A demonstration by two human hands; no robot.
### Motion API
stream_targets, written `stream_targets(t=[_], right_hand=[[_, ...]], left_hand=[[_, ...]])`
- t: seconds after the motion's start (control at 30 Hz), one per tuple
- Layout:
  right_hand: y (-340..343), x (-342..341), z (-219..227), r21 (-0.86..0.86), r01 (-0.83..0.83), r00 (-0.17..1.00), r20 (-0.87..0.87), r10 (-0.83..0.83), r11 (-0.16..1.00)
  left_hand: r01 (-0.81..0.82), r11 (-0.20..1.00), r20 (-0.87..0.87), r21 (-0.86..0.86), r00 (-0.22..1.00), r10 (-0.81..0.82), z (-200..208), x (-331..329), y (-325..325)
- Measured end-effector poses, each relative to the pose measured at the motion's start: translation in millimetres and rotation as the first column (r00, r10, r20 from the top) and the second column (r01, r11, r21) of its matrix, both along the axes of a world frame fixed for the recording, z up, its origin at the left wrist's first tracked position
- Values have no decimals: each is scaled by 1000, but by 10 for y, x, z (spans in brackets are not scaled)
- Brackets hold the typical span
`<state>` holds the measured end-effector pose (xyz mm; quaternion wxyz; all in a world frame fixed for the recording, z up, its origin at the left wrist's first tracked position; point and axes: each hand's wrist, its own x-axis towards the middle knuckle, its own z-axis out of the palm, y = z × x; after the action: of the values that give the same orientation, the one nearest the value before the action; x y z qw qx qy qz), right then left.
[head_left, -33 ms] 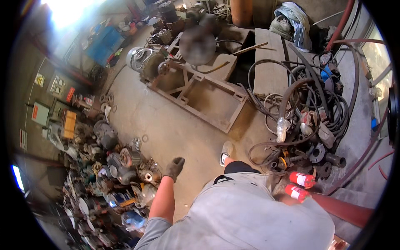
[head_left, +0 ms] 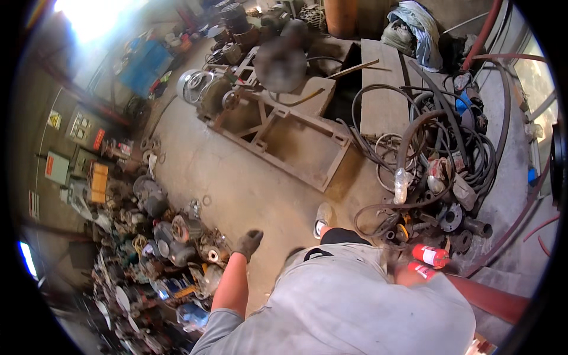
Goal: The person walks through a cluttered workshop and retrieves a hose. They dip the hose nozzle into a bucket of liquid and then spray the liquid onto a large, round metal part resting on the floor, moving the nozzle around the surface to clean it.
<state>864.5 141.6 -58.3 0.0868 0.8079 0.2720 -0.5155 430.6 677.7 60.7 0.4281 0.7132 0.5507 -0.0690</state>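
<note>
My left hand (head_left: 251,244) wears a dark grey glove and hangs over the bare floor, left of my body. Its fingers look curled in, and nothing shows in them. Beside it lies a heap of used machine parts (head_left: 177,228). My right forearm (head_left: 408,276) passes close to two red fire extinguishers (head_left: 431,255). A blurred patch by the shirt edge may be the right glove, but its fingers cannot be made out. My light shoe (head_left: 323,214) is on the floor ahead.
A rusty steel frame (head_left: 296,145) with a motor (head_left: 195,86) stands ahead. Coiled black hoses (head_left: 467,154) and pipe flanges (head_left: 451,218) are heaped on the right. Dark pit openings (head_left: 346,100) lie beside a concrete slab (head_left: 383,89). Electrical boxes (head_left: 57,167) hang on the left wall.
My left hand has swung very slightly, and its glove now looks more tightly curled. The right forearm has shifted up and covers more of the lower extinguisher.
</note>
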Motion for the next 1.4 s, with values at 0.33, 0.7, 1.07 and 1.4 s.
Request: stream_targets(t=[0.33, 0.7, 1.07, 1.4], right_hand=[[6738, 2555, 2338, 836, 169, 917, 61, -394, 522], [7871, 4317, 327, 369, -60, 984, 176, -7, 927], [7248, 5744, -155, -75, 290, 920, 296, -256, 954], [11779, 7296, -25, 119, 18, 1000, 10, -19, 993]], left_hand=[[-296, 830, -574, -474, 818, -36, -306, 9, 2053], [-159, 888, -130, -431, 985, 113, -1580, 2838, 6308], [-225, 897, 262, -381, 904, 338, -290, 5669, 8360], [-456, 837, -463, -301, 838, 290, -336, 5931, 8448]])
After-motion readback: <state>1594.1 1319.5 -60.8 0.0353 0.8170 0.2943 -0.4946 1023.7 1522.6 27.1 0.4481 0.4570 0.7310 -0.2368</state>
